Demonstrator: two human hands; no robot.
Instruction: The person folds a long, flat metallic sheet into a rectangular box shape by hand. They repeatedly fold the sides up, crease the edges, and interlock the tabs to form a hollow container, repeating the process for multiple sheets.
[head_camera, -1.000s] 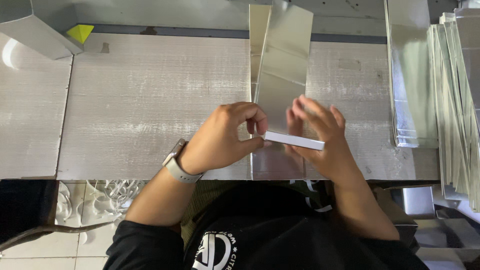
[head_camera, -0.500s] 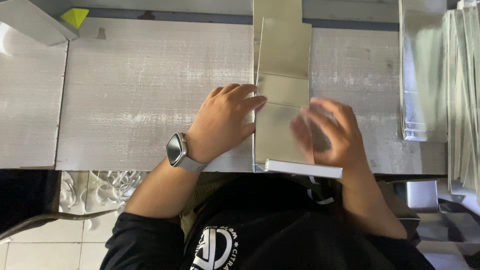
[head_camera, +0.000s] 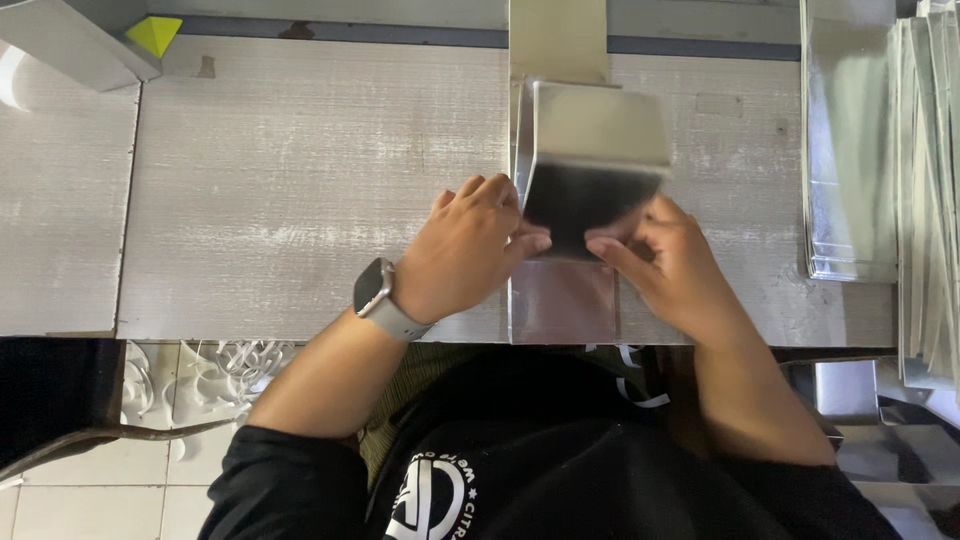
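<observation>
A long silver, shiny cardboard strip lies across the pale wooden table, running from the near edge to the far edge. Its middle panel is folded up and stands tilted, dark on its underside. My left hand, with a grey watch on the wrist, presses on the strip at the left of the fold and touches the raised panel. My right hand grips the raised panel's lower right edge with fingers and thumb.
Stacks of the same silver sheets lie at the right, with more upright sheets at the far right edge. A grey box with a yellow corner sits at the far left. White plastic loops lie on the floor below the table edge.
The white-edged flap that was at the near table edge has been lifted and folded upward, so a panel now stands up. Both hands moved away from me to the fold.
</observation>
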